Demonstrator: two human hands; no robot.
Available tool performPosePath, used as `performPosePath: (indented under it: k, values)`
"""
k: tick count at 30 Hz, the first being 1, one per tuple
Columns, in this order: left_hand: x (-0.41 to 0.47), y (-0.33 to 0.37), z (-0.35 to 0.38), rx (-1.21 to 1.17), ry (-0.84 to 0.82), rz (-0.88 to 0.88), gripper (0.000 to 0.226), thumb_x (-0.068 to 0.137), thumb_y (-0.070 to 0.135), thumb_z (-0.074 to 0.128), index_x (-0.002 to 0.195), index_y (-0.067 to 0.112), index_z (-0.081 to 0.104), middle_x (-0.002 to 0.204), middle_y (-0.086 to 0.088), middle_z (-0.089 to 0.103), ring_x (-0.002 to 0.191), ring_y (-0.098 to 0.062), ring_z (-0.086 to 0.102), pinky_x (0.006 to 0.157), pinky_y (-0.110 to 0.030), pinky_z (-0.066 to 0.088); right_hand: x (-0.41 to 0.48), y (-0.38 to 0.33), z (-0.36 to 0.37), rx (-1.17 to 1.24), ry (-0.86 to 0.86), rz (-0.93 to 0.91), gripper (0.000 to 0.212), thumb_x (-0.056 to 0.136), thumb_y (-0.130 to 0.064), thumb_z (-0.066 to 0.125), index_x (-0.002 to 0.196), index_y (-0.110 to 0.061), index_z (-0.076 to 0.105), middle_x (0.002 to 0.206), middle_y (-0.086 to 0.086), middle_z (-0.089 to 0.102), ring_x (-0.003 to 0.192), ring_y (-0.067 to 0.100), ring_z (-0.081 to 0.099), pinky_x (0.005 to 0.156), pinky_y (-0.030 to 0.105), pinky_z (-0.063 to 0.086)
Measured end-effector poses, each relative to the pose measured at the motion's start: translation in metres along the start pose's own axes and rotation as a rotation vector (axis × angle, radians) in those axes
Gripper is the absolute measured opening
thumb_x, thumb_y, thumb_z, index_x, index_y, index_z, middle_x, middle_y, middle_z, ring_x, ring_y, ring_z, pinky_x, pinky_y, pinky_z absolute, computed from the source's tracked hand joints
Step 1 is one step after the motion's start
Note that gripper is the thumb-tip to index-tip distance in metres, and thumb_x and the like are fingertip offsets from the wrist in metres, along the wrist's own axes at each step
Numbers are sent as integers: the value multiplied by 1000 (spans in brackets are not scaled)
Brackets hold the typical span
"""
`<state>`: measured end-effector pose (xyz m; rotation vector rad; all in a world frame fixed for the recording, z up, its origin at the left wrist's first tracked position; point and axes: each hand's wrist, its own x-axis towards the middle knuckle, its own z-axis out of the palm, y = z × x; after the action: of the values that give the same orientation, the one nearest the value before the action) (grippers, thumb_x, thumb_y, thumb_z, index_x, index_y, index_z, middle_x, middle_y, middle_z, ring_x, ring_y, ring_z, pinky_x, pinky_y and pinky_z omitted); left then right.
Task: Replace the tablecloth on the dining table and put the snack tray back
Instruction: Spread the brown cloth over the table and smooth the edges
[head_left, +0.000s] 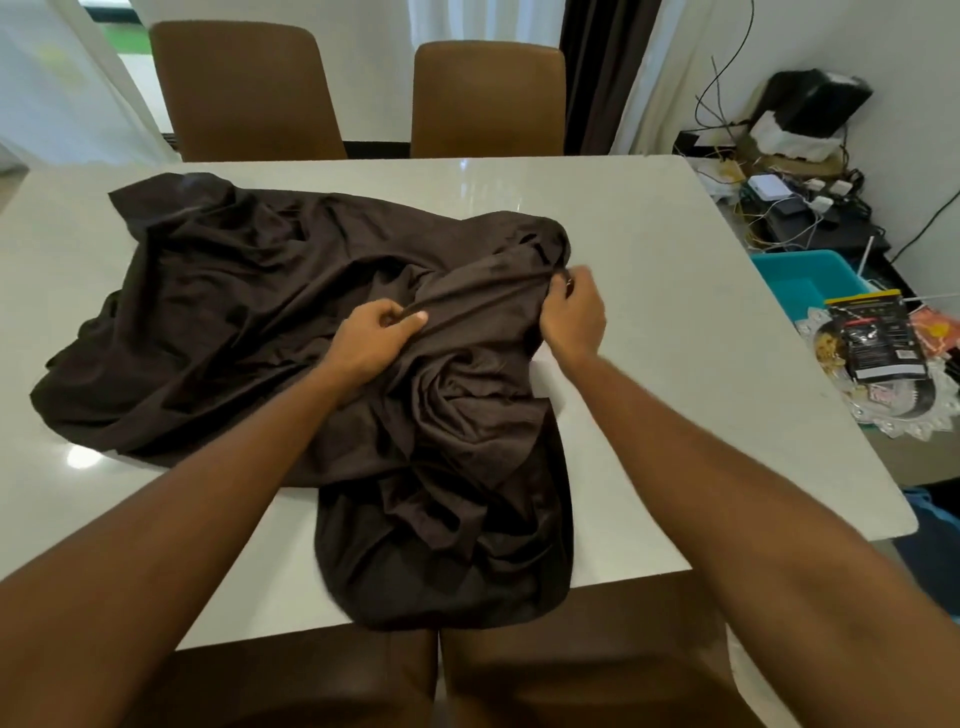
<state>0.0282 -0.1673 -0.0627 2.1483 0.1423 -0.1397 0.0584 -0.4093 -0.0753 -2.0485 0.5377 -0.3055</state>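
A dark brown tablecloth (234, 312) lies bunched and wrinkled across the white dining table (649, 270), with one part hanging over the near edge. My left hand (374, 338) pinches a fold of the cloth near its middle. My right hand (571, 312) grips the cloth's edge a little further right. The snack tray (883, 410), silver with a scalloped rim and holding packets, sits on the floor to the right of the table.
Two brown chairs (244, 88) stand at the far side, and two more chair backs (571, 675) are at the near edge. A teal bin (800, 275) and a tangle of cables and devices (800, 202) lie on the floor at the right.
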Motion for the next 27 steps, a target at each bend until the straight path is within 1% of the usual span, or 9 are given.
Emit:
performPosePath:
  k: [2,4,8,12,16,19,22,24,27]
  values:
    - [-4,8,3,-94,-37,-23,43,84,60,67,105,23,64,96,8,64,87,-9,61,79,-27,48,25,-24,-16,45,135,-67,18,104,-28,40,102,-17,54,102,2,63,92,23,59,81,34,44]
    - [-9,1,15,-254,-324,-157,81,65,75,73,128,26,60,121,8,67,108,-12,64,94,-30,50,43,-42,-26,134,190,-88,22,107,-28,35,108,-14,52,103,3,61,91,22,56,78,32,39]
    - [-22,-30,30,354,-576,-152,129,47,89,72,154,30,31,158,-1,32,141,-27,37,116,-45,34,49,-50,-28,-137,39,-342,24,108,-32,36,107,-13,50,95,5,62,83,23,53,74,33,37]
    - [-28,-20,34,880,-588,41,73,88,48,64,149,20,37,149,-11,38,135,-32,38,115,-42,30,73,-44,-44,-240,86,-376,22,102,-32,46,103,-16,60,99,10,69,92,32,63,73,30,39]
    - [-30,-27,18,987,-606,-13,37,84,29,61,119,22,62,113,-5,60,103,-29,60,94,-43,52,105,-61,-82,-470,222,-435,28,101,-34,45,112,-17,64,109,16,69,102,39,61,81,39,46]
    - [-37,-36,-5,1077,-628,-107,26,86,35,58,107,20,58,114,-8,62,93,-28,61,88,-41,54,124,-78,-105,-626,227,-509,30,100,-37,45,109,-16,64,108,18,69,101,42,62,81,43,48]
    - [-36,-38,-23,1300,-596,-235,43,87,34,56,127,18,53,131,-10,56,112,-32,59,94,-46,49,121,-70,-100,-627,172,-425,30,97,-41,49,107,-19,67,111,12,70,106,38,63,87,41,48]
    - [-32,-27,-31,1467,-581,-319,47,88,24,56,134,19,51,138,-11,51,119,-35,55,94,-48,47,99,-49,-80,-570,9,-320,30,95,-42,54,109,-20,69,115,9,70,110,34,63,92,37,47]
    - [-26,-5,-39,1557,-564,-390,50,90,22,55,139,20,47,145,-12,45,125,-36,51,97,-49,45,50,-20,-35,-702,-621,-299,24,92,-33,58,108,-19,70,116,10,70,107,34,63,88,35,48]
